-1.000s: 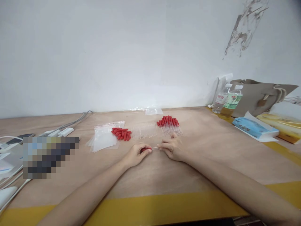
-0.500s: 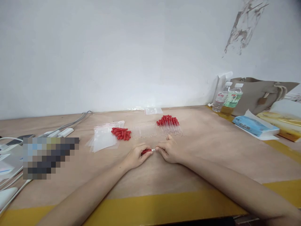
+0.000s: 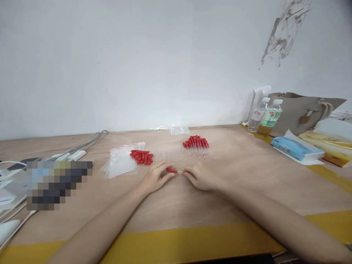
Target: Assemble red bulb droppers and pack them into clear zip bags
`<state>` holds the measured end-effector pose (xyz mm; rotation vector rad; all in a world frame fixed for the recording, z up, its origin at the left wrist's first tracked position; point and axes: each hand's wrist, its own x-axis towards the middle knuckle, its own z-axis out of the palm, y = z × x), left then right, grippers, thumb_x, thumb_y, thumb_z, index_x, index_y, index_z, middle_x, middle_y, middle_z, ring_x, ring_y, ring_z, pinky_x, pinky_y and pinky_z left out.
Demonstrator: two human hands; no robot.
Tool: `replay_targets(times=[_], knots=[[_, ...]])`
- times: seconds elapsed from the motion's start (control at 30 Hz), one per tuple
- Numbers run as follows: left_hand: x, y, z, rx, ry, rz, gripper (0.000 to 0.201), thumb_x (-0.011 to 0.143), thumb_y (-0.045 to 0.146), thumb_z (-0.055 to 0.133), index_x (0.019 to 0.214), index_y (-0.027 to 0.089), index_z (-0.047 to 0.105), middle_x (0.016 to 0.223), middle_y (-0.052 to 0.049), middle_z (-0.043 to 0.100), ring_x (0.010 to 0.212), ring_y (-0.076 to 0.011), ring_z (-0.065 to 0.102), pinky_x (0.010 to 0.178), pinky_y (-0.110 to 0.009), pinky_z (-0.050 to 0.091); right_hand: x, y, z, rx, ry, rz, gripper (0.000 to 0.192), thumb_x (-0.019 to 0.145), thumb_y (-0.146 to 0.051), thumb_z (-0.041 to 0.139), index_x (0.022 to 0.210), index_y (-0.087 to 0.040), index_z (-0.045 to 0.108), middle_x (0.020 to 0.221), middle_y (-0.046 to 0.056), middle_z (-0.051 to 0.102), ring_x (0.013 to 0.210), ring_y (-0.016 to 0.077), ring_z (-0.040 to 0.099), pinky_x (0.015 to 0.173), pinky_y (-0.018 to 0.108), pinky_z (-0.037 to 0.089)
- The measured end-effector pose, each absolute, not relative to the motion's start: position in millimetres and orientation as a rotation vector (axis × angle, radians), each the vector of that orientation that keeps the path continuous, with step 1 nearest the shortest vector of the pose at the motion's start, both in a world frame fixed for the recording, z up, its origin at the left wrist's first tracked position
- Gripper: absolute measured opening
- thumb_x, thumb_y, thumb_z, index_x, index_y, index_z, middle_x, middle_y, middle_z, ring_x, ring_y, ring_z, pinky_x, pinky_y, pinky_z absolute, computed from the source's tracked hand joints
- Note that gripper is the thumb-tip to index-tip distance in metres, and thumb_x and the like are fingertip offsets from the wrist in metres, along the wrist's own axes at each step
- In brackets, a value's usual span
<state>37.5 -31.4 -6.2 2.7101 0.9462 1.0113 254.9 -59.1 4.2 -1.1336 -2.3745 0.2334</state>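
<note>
Between my hands is a dropper, a red rubber bulb on a thin clear tube. My right hand is closed on the tube end, its fingers hiding most of the tube. My left hand is open, thumb and fingers parted near the bulb and apparently off it. Beyond my left hand lies a pile of loose red rubber bulbs. Beside the pile, a row of clear thin tubes lies on the table. Past my right hand, several droppers with red bulbs lie side by side, bulbs toward the wall.
Clear zip bags lie left of the bulbs, and another small bag is near the wall. Cables and white plugs sit at the left. Two bottles, a grey bag and a tissue pack stand at the right.
My left hand has let go of the red bulb; its fingers have spread and it has shifted slightly left. My right hand still holds the tube end.
</note>
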Motion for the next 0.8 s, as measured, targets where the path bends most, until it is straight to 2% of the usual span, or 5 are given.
replay_targets(times=[0.1,0.2,0.33,0.57,0.8], knots=[[26,-25,-7,2.711,1.159,1.143,0.04,0.076,0.035,0.057,0.113,0.021,0.049,0.105,-0.007,0.054,0.099,-0.0209,0.048,0.086,-0.036,0.04,272,-41,12,-1.353,-2.125,0.417,0.023,0.08,-0.023,0.041,0.08,-0.019,0.064,0.073,0.001,0.066,0.062,0.0122,0.056,0.057,0.022,0.037],[18,-18,-11,2.718,1.255,1.135,0.03,0.077,0.032,0.055,0.105,0.021,0.053,0.1,-0.006,0.055,0.096,-0.0205,0.049,0.084,-0.036,0.041,295,-11,19,-1.659,-1.777,0.391,0.021,0.075,-0.026,0.045,0.075,-0.018,0.065,0.072,0.002,0.066,0.064,0.0124,0.059,0.057,0.02,0.039],[15,-12,-17,2.736,1.246,1.066,0.024,0.078,0.03,0.054,0.1,0.021,0.055,0.098,-0.005,0.055,0.094,-0.0199,0.049,0.083,-0.036,0.041,317,19,20,-1.948,-1.48,0.196,0.024,0.071,-0.031,0.049,0.083,-0.019,0.066,0.085,0.005,0.067,0.078,0.0179,0.06,0.061,0.023,0.04],[15,-12,-18,2.731,1.231,1.036,0.018,0.077,0.028,0.054,0.093,0.021,0.059,0.097,-0.005,0.055,0.09,-0.0191,0.049,0.082,-0.036,0.041,315,31,3,-2.076,-1.468,0.108,0.022,0.068,-0.031,0.051,0.081,-0.023,0.067,0.082,0.007,0.067,0.081,0.0228,0.06,0.068,0.03,0.04],[16,-13,-15,2.734,1.266,1.051,0.018,0.077,0.031,0.054,0.092,0.021,0.059,0.095,-0.005,0.056,0.091,-0.0194,0.049,0.082,-0.035,0.04,313,25,3,-2.075,-1.529,0.038,0.025,0.072,-0.036,0.05,0.081,-0.02,0.067,0.084,0.009,0.067,0.081,0.0247,0.059,0.071,0.033,0.037]])
